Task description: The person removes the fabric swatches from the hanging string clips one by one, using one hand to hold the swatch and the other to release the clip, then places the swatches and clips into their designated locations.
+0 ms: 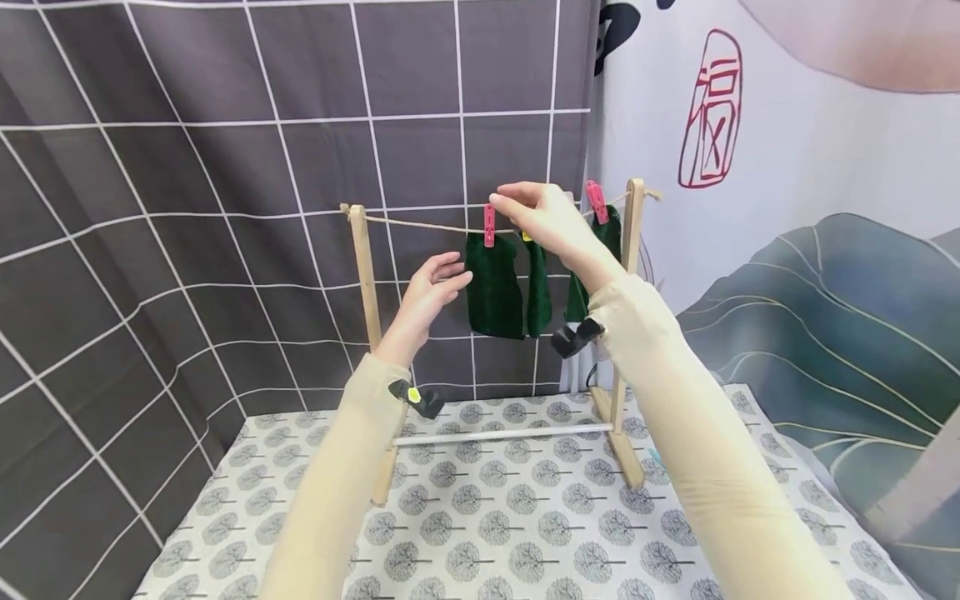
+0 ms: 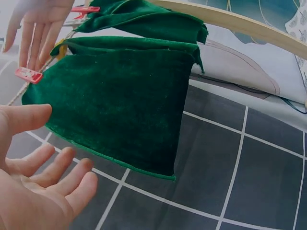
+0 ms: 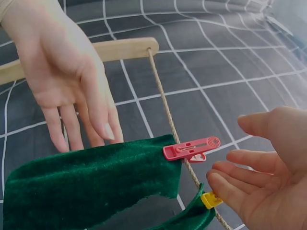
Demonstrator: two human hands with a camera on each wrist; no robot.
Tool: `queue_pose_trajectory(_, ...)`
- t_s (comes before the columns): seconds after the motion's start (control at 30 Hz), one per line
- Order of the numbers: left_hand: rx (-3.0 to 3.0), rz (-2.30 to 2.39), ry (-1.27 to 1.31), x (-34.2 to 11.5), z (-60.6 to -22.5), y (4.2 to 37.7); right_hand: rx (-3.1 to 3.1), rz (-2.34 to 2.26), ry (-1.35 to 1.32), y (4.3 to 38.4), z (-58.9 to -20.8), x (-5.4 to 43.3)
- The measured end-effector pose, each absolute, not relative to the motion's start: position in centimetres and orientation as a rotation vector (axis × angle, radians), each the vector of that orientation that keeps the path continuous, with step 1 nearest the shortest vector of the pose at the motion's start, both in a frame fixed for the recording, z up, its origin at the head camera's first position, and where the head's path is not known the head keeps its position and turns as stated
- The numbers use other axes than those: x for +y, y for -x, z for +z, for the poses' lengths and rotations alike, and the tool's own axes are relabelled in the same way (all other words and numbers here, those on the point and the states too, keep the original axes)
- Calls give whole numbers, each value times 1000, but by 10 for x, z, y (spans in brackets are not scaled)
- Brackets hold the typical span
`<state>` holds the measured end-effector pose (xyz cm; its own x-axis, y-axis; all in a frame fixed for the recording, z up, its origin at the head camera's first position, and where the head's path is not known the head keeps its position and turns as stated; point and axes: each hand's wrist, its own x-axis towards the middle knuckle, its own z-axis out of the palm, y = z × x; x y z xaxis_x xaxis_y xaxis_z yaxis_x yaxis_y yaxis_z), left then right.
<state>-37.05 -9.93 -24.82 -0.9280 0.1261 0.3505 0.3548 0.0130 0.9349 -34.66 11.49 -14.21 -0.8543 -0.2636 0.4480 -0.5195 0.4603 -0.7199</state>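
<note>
Dark green velvet cloths (image 1: 495,287) hang from a thin rope (image 3: 163,98) strung between two wooden posts. A red clothespin (image 3: 192,148) clips the nearest cloth to the rope, and a yellow clothespin (image 3: 211,200) sits just beside it. Farther right, another red clothespin (image 1: 596,202) holds more green cloth. My left hand (image 1: 427,300) is beside the nearest cloth's left edge, fingers spread and holding nothing. Close by the first red clothespin is my right hand (image 1: 547,221), its fingers relaxed, apart from the pin in the right wrist view.
The wooden rack has a left post (image 1: 365,275), a right post (image 1: 632,242) and a white lower bar (image 1: 502,435). It stands on a tree-patterned tablecloth (image 1: 465,533). Behind it hang a dark grid curtain (image 1: 225,183) and a pale painted curtain (image 1: 817,150).
</note>
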Motion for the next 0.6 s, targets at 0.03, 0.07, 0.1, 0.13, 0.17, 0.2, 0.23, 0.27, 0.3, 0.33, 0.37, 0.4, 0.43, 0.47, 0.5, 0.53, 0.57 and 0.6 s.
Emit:
queue_pose_trajectory(0.03, -2106, -2054, 507, -99, -248, 372, -2444, 1355, -671, 348, -141, 113)
queue_pose_trajectory(0.07, -2103, -2071, 511, -99, -248, 373, -2449, 1359, -668, 350, -140, 112)
queue_pose_trajectory(0.1, -2103, -2084, 517, -100, -248, 374, -2456, 1366, -662, 351, -140, 111)
queue_pose_trajectory(0.13, -2103, -2097, 528, -99, -247, 375, -2466, 1370, -655, 352, -138, 110)
queue_pose_trajectory(0.17, -2108, -2104, 536, -99, -247, 375, -2475, 1373, -648, 352, -136, 109)
queue_pose_trajectory(0.2, -2111, -2110, 542, -99, -246, 375, -2487, 1372, -641, 353, -135, 108)
queue_pose_trajectory(0.23, -2117, -2108, 541, -99, -246, 375, -2499, 1370, -636, 353, -134, 107)
queue_pose_trajectory(0.27, -2121, -2105, 537, -99, -246, 374, -2517, 1366, -632, 354, -133, 106)
queue_pose_trajectory(0.3, -2125, -2099, 532, -99, -245, 373, -2534, 1365, -630, 354, -133, 105)
queue_pose_trajectory(0.33, -2125, -2093, 531, -98, -246, 371, -2546, 1367, -630, 354, -132, 104)
queue_pose_trajectory(0.37, -2124, -2086, 528, -98, -246, 370, -2555, 1367, -631, 354, -132, 103)
queue_pose_trajectory(0.4, -2121, -2079, 528, -97, -246, 369, -2565, 1370, -631, 353, -132, 102)
queue_pose_trajectory(0.43, -2119, -2070, 530, -97, -246, 368, -2571, 1375, -633, 353, -131, 101)
queue_pose_trajectory(0.47, -2117, -2058, 534, -96, -246, 367, -2575, 1381, -634, 353, -131, 100)
queue_pose_trajectory(0.5, -2111, -2050, 539, -96, -247, 366, -2576, 1386, -634, 352, -131, 99)
queue_pose_trajectory(0.53, -2106, -2040, 547, -96, -247, 366, -2576, 1390, -633, 351, -131, 98)
queue_pose_trajectory(0.57, -2104, -2028, 551, -96, -247, 366, -2578, 1389, -634, 350, -130, 98)
queue_pose_trajectory(0.6, -2102, -2018, 555, -97, -247, 365, -2578, 1389, -636, 350, -130, 97)
